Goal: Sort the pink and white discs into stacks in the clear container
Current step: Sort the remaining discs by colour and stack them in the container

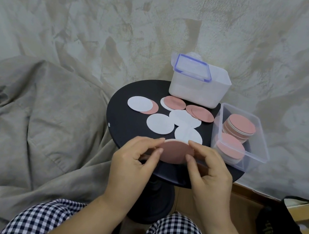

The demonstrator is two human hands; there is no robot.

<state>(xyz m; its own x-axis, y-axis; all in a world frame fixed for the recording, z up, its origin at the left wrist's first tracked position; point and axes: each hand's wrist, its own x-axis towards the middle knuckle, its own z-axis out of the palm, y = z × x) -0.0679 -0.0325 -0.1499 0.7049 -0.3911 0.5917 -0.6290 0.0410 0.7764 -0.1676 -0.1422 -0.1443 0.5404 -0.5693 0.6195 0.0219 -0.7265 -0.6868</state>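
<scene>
The person has one pink disc (174,152) up off the bench (121,115), held over its near edge between both hands. The left hand (134,158) pinches the disc's left rim with its fingers (160,140) and thumb. The right hand (207,172) pinches the right rim the same way, with the other fingers curled loosely behind.

This looks like the carry step: a disc is picked up but not yet stacked. The clear container (263,147) sits on the right of the bench and holds two piles that show pink on top, a near stack (230,150) and a far stack (239,127).

My guess is the next move calls for one hand to let go. The other would then swing the disc right, clear the container's wall and lay it flat on a pile.

A round disc has no long axis. Its pink face is turned up and back toward the person, and a thin white edge shows along its far rim. It needs levelling before it goes down.

The container's long side runs from near to far. The far stack leans a little, so a careless drop could slide it.

Plenty is left: loose white discs (160,123) and loose pink discs (200,113) lie overlapping across the bench. A white box (194,91) stands behind them with its blue-trimmed lid (193,68) resting on top.
</scene>
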